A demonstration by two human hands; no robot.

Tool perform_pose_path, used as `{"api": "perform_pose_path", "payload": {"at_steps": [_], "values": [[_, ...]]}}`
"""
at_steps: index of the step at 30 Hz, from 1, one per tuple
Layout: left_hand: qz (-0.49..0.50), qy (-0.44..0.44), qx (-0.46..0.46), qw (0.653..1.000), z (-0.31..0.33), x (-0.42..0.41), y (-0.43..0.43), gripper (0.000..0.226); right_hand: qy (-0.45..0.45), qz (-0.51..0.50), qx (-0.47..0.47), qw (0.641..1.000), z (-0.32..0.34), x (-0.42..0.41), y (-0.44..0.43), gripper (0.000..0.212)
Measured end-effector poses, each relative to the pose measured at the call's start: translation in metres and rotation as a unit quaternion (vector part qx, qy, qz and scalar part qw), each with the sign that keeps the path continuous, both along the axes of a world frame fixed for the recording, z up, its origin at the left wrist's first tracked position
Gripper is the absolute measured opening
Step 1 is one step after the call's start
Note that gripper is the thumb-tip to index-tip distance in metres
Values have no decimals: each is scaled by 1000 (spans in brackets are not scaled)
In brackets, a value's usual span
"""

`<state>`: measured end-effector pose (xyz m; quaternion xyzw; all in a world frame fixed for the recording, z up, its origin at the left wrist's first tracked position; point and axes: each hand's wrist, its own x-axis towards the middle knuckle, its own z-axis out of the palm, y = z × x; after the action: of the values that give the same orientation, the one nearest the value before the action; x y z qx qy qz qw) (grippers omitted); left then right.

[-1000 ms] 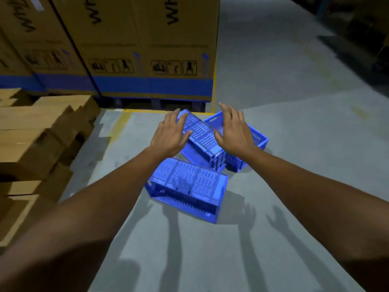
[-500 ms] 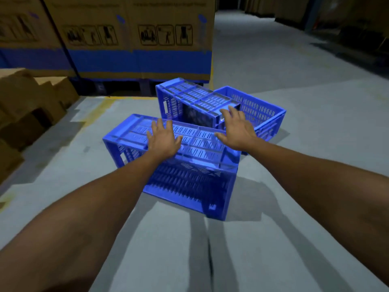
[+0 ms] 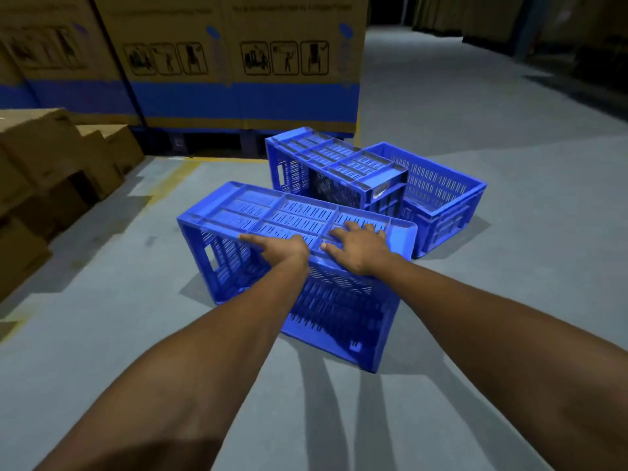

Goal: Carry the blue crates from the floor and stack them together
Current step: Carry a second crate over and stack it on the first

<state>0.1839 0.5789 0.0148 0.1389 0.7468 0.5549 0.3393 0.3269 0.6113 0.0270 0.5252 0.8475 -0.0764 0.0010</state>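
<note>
Three blue slatted crates lie on the grey floor. The nearest crate (image 3: 272, 212) is upside down, its base facing up. My left hand (image 3: 282, 248) rests on the near edge of that base with fingers curled over it. My right hand (image 3: 358, 246) lies flat on the base, fingers spread. Behind it a second overturned crate (image 3: 326, 158) leans against an upright open crate (image 3: 441, 185) on the right.
Tall cardboard cartons (image 3: 238, 62) with a blue band stand on a pallet at the back. Smaller brown boxes (image 3: 51, 158) are piled at the left. A yellow floor line (image 3: 170, 178) runs along them. Open grey floor (image 3: 509, 300) stretches right and toward me.
I have come closer and lower, so the crates look larger. Both hands moved down onto the near overturned crate; the left hand now curls over its near edge.
</note>
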Motion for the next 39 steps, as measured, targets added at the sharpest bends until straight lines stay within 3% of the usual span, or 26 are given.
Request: {"api": "perform_pose_path", "payload": {"at_steps": [3, 7, 12, 13, 17, 22, 25, 29, 33, 39], "values": [[30, -82, 21, 996, 15, -1, 1, 89, 10, -7, -17, 1000, 10, 0, 1, 64], [-55, 7, 12, 998, 52, 1, -1, 109, 36, -21, -17, 999, 44, 5, -6, 64], [-151, 37, 4, 988, 131, 8, -21, 103, 32, -3, -42, 999, 132, 26, -5, 75], [-164, 53, -2, 985, 151, 6, -24, 99, 19, -1, -60, 998, 155, 29, -4, 78], [-214, 118, -19, 969, 248, -9, -42, 48, -23, 14, -106, 994, 253, 33, -15, 93], [-264, 172, -44, 948, 423, -16, -50, 36, -18, 36, -62, 997, 411, 29, -32, 109], [-373, 235, -58, 896, 547, -10, -46, 29, 2, 62, 23, 998, 533, 30, -38, 123], [-497, 364, -85, 783, 717, 9, -47, 18, 19, 99, 126, 987, 697, 33, -39, 142], [-536, 489, -101, 680, 851, 19, -55, 11, 0, 83, 8, 997, 821, 47, -46, 116], [-527, 632, -62, 566, 969, 37, -79, 21, 89, -15, -131, 987, 927, 83, -77, 92]]}}
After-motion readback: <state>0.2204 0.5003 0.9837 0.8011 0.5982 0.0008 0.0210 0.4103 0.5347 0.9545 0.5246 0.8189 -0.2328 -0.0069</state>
